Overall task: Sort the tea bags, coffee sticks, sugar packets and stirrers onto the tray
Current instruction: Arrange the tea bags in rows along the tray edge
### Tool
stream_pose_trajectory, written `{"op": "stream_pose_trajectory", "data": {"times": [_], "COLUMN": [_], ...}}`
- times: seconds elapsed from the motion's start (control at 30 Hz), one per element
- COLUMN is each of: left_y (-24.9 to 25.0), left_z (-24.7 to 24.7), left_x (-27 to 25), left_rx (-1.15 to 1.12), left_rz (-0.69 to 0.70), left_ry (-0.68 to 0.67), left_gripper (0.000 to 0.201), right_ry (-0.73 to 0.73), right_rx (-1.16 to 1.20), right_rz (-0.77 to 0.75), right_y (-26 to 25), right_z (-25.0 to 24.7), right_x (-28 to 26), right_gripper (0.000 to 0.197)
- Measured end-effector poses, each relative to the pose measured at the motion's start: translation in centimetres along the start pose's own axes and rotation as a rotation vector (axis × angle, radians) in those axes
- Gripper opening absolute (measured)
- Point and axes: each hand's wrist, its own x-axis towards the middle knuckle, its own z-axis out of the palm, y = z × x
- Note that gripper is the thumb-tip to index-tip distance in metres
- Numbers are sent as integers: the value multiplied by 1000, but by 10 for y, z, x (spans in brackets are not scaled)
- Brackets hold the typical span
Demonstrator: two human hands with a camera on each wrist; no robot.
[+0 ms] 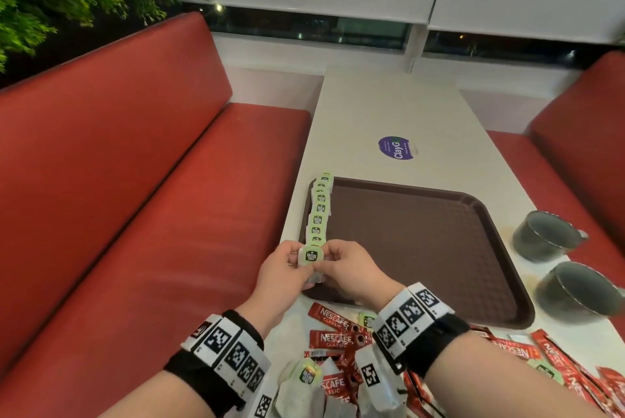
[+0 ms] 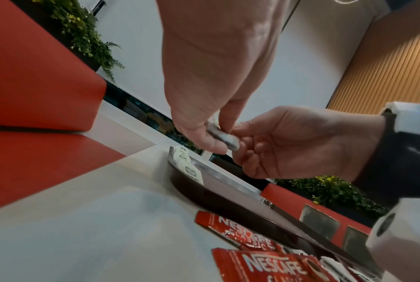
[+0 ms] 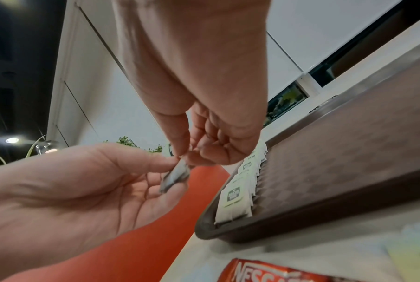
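- A pale table (image 1: pixel 389 113) stands between two red benches, running away from the person toward the window.
- A brown tray (image 1: pixel 422 248) lies flat on it, near the left edge.
- A round purple sticker (image 1: pixel 396 147) is stuck on the tabletop beyond the tray.
- Two dark cups (image 1: pixel 541 235) stand on the table just right of the tray, one nearer than the other.
- At the near end lies a loose heap of red coffee sticks (image 1: pixel 333 338) mixed with tea bags (image 1: pixel 306 375); more red sticks lie by the right edge.
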Motion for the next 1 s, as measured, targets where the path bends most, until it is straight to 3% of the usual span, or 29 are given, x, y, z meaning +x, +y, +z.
{"op": "stream_pose_trajectory", "data": {"times": [0.1,0.23,0.5,0.67,0.83,0.87,0.93,1.0], "left_y": [2,-3,-21,-36,-48,-49,-51,-53], "left_z": [1,-4,-15,-33,-42,-43,-46,-47], "left_x": [-3,0,11,19,23,23,23,22], "left_rx": [23,113,140,96,53,43,33,20], "left_rz": [12,7,20,8,2,-1,0,-7], "left_ry": [2,25,46,107,161,159,157,163], "left_gripper": [24,26,13,13,16,16,13,14], "right_ry": [11,154,382,328,306,280,245,201], "right_rx": [60,56,-63,-131,-90,-178,-610,-668], "right_rz": [25,54,130,214,265,283,204,203], "right_y": [6,5,-3,6,6,1,0,5], "right_z": [-4,-27,-87,-99,-101,-101,-95,-94], "right_x": [3,25,112,167,202,205,206,212], "right_gripper": [10,13,24,14,33,34,35,36]}}
